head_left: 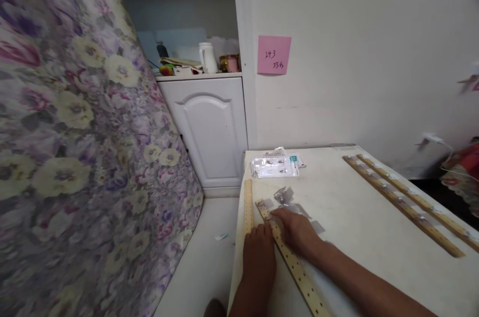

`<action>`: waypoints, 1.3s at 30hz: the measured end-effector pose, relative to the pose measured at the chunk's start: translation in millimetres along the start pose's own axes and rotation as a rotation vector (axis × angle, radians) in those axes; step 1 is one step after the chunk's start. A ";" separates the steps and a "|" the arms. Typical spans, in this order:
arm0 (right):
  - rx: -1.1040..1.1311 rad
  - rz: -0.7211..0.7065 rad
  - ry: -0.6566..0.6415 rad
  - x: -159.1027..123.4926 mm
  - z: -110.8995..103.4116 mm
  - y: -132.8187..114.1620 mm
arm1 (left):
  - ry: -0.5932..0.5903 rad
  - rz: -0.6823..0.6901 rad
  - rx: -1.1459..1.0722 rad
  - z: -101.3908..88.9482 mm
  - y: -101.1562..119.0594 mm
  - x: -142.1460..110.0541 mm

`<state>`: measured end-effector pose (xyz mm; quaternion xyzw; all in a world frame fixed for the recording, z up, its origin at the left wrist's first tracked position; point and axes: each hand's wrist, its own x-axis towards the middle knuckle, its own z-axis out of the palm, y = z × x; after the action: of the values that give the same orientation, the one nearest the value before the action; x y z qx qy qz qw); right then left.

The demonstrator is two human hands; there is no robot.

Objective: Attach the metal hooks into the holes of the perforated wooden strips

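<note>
A long, narrow perforated wooden strip lies on the white table, running from the near edge towards the middle. My left hand is closed, its curled fingers against the left edge of this strip. On the strip's far part, the fingers of my right hand are pinched together; what is between them is too small to make out. A small fitting in clear plastic sits at the strip's far end. Just beyond my right hand lie small shiny pieces in clear packets. Another perforated strip lies along the table's left edge.
Clear plastic packaging lies at the table's back left. Two wooden strips with fittings lie on the right. A floral curtain hangs at left, beside a white cabinet. A pink note is on the wall.
</note>
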<state>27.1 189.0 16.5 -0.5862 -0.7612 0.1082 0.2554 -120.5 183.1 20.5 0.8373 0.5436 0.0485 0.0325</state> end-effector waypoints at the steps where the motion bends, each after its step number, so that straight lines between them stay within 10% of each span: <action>1: 0.011 0.017 0.027 -0.5 -2.1 3.1 | -0.001 0.006 0.000 0.8 -0.6 0.1; 17: 0.016 0.421 0.036 -38.1 -39.1 86.8 | -0.014 0.030 -0.042 -1.6 -4.9 0.2; 39: 0.546 0.388 0.036 -61.5 -39.4 97.2 | 0.016 0.008 -0.366 -24.6 -10.6 -22.9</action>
<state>140.0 153.5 -11.4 -0.6319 -0.5737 0.3443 0.3913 -142.3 166.6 42.7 0.8191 0.5227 0.1533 0.1799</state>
